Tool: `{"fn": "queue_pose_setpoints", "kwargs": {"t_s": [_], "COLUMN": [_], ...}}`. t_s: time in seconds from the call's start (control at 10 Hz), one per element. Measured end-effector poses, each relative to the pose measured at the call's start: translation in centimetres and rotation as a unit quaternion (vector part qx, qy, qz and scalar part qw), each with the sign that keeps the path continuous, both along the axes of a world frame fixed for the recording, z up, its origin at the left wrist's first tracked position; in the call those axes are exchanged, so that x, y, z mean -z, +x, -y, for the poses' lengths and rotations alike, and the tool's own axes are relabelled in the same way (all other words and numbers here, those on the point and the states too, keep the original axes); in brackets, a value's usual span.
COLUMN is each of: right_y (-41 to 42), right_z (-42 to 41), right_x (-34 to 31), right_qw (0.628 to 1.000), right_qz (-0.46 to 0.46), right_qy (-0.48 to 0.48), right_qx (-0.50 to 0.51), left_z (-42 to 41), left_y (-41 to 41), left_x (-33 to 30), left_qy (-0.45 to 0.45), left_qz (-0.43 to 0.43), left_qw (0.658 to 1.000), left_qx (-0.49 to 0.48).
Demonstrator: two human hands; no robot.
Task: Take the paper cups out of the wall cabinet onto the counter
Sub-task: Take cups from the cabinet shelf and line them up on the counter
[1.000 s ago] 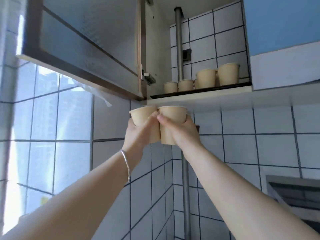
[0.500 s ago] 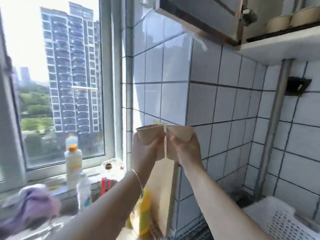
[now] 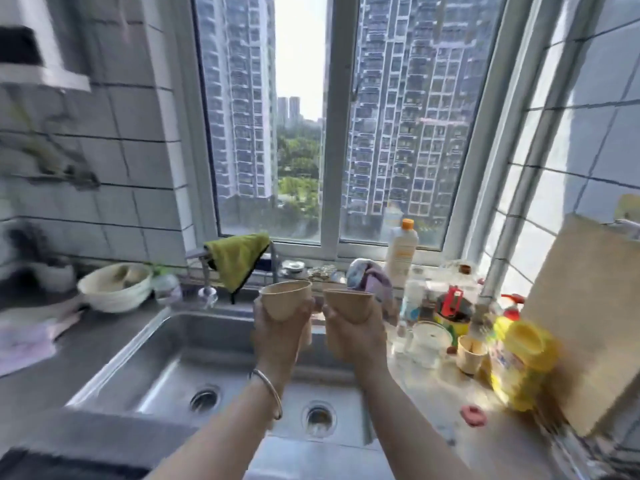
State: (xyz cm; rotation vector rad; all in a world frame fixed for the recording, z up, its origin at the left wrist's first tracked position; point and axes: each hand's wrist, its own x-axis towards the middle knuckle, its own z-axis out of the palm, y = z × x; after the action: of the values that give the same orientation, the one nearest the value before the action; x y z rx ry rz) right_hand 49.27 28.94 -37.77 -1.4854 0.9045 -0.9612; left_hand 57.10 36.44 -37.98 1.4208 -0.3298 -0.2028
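Since earlier frame: view swung from tiled wall to window; cups carried lower, now above steel sink [image 3: 166,344].
Left hand [image 3: 277,336] wrapped round tan paper cup [image 3: 285,299]; right hand [image 3: 353,336] wrapped round second tan paper cup [image 3: 348,304].
Cups likely light, thin-walled, crushable: grip mid-wall gently.
Cluttered counter [image 3: 429,393] right; yellow cloth [image 3: 235,259] beyond.
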Motion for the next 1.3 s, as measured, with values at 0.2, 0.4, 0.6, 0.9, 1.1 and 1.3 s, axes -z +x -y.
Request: {"fn": "queue_pose_setpoints", "kwargs": {"t_s": [0.2,0.4,0.6,0.9,1.1,1.3], "right_y": [7.9,16.3,23.5,35.2,40.2,43.9], "right_z": [-16.7,-30.4,-41.3,-53.0,-60.3,-67.7], "right_x": [1.7,4.4,7.1,10.6,13.2,15.0], "right_qw": [0.984,0.946,0.896,0.82,0.756,0.716], "right_qz": [-0.02,-0.039,-0.085,-0.162,-0.211,-0.24], "right_qy": [0.059,0.059,0.089,0.05,0.024,0.02], "right_qx": [-0.169,-0.317,-0.426,-0.546,-0.619,-0.655], "left_z": [-18.8,-34.7,-45.7,-56.3,-63.3,-71.0], "left_y": [6.6,10.9,14.5,22.5,25.3,28.6], "left_x": [1.5,4.2,6.9,9.6,12.4,14.8], "left_qy": [0.054,0.058,0.037,-0.002,-0.011,0.005], "left_qz": [-0.03,-0.057,-0.09,-0.126,-0.165,-0.191], "left_qw": [0.986,0.943,0.895,0.818,0.761,0.745], "left_qx": [-0.152,-0.321,-0.435,-0.561,-0.628,-0.639]}}
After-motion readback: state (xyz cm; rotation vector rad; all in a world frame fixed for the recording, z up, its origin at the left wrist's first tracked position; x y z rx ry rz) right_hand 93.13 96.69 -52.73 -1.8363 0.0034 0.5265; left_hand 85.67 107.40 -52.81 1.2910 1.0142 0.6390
